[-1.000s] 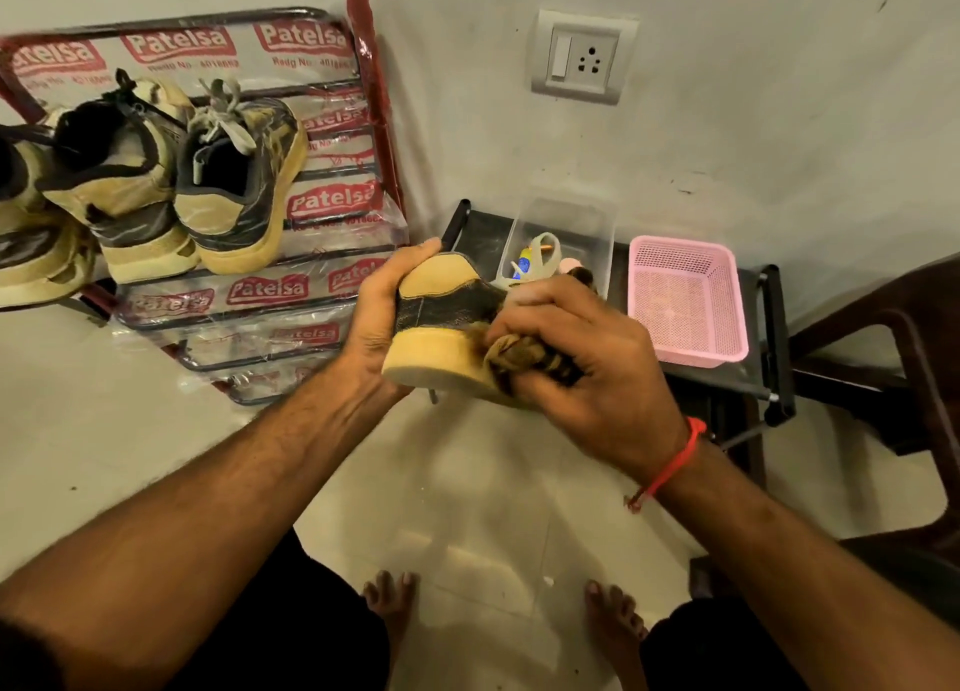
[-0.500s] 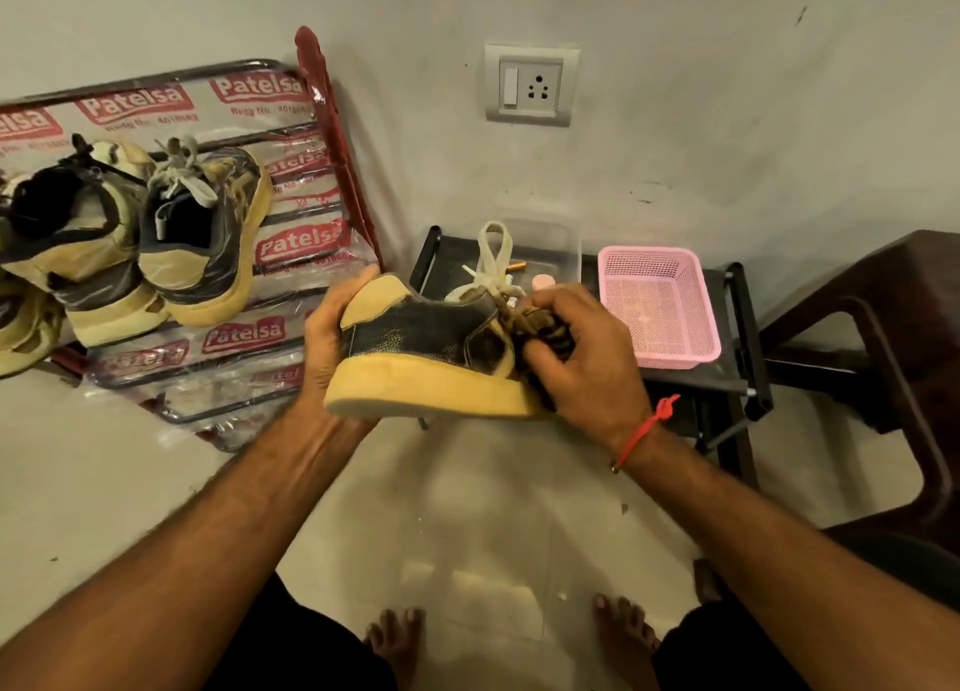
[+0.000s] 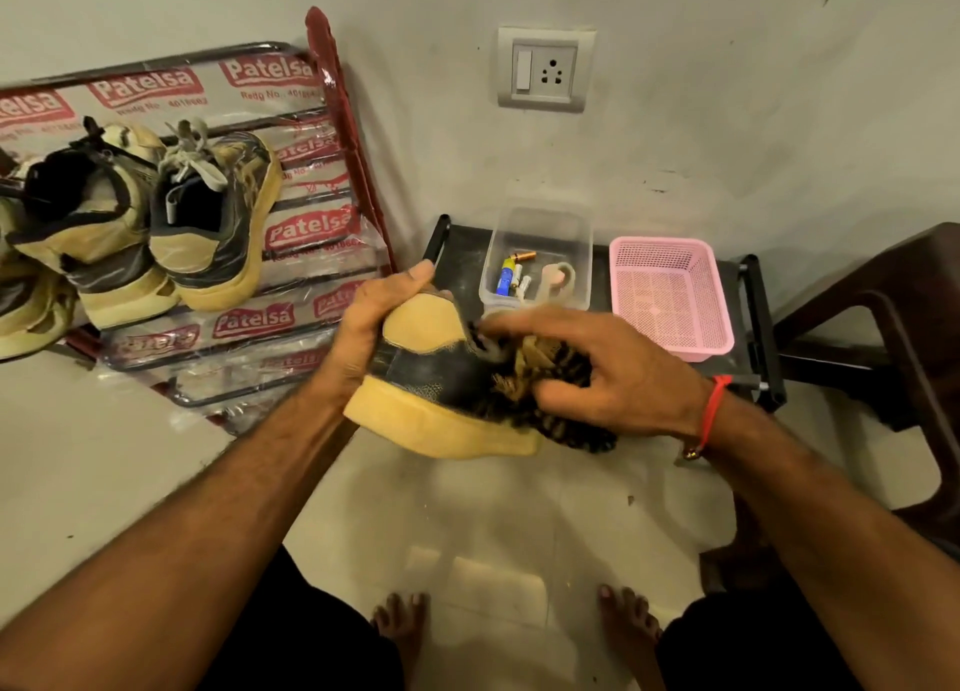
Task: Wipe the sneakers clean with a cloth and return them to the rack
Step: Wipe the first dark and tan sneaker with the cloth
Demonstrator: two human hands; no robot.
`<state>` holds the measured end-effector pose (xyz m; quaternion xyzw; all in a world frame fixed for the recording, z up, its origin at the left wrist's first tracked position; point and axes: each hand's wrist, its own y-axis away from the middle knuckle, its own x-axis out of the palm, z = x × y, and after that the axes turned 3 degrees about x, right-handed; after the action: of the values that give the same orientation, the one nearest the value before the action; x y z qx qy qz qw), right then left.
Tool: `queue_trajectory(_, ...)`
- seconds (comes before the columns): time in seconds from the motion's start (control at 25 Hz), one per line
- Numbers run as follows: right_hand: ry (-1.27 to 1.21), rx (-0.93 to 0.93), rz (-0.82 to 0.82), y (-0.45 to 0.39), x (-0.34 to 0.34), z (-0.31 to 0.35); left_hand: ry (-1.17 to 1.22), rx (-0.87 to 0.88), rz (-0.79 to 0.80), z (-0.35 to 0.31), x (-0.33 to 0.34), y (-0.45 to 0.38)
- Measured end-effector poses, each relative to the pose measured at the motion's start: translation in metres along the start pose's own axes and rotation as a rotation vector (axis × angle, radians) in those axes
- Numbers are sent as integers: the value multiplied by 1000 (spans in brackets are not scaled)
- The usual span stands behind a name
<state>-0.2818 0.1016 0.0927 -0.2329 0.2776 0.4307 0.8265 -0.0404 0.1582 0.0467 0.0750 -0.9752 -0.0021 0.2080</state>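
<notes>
My left hand (image 3: 371, 321) grips the heel of a black and tan sneaker (image 3: 431, 394) with a thick yellow sole, held on its side in mid-air. My right hand (image 3: 602, 373) presses a brown striped cloth (image 3: 550, 378) against the sneaker's upper, thumb and fingers curled round the cloth. The shoe's front is hidden under the cloth and hand. Two matching sneakers (image 3: 156, 217) stand on the shoe rack (image 3: 311, 233) at the left, heels toward me. Part of another shoe (image 3: 21, 301) shows at the left edge.
A low black stand (image 3: 756, 327) against the wall carries a clear box with batteries (image 3: 535, 259) and a pink mesh basket (image 3: 670, 295). A dark brown chair (image 3: 893, 327) is at the right. A wall socket (image 3: 545, 69) sits above. My bare feet (image 3: 514, 623) rest on the tiled floor.
The sneaker has been tipped with its sole facing me more. My right hand slid the cloth along the upper, its fingers spreading wider. The laces have dropped out of sight.
</notes>
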Motion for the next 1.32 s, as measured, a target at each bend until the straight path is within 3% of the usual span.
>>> queue_trajectory(0.08, 67, 31, 139, 0, 0, -7, -83, 30, 98, 0, 13, 4)
queue_trajectory(0.16, 63, -10, 171, 0, 2, -11, -108, 57, 125, -1, 22, 8)
queue_trajectory(0.36, 61, -21, 28, -1, 2, -11, -118, -37, -21, -13, 12, 3)
queue_trajectory(0.48, 145, 77, -92, -1, 5, -14, -505, 179, -121, -22, 10, 1)
queue_trajectory(0.6, 265, 193, -122, -5, 14, -14, -1006, 418, 59, -38, 14, 16)
queue_trajectory(0.72, 313, 292, -178, -11, 17, -14, -1611, 188, 215, -31, 34, 31)
queue_trajectory(0.76, 297, 308, -190, -11, 15, -14, -1694, 110, 223, -26, 38, 32)
queue_trajectory(1.04, 293, 236, -87, -8, 19, -9, -1351, 32, 68, -1, 32, 16)
queue_trajectory(1.12, 224, 231, -128, -11, 16, -12, -1298, 59, 26, 2, 27, 12)
queue_trajectory(1.32, -135, 383, -692, -14, -9, -28, -1088, 94, -232, 0, 10, 5)
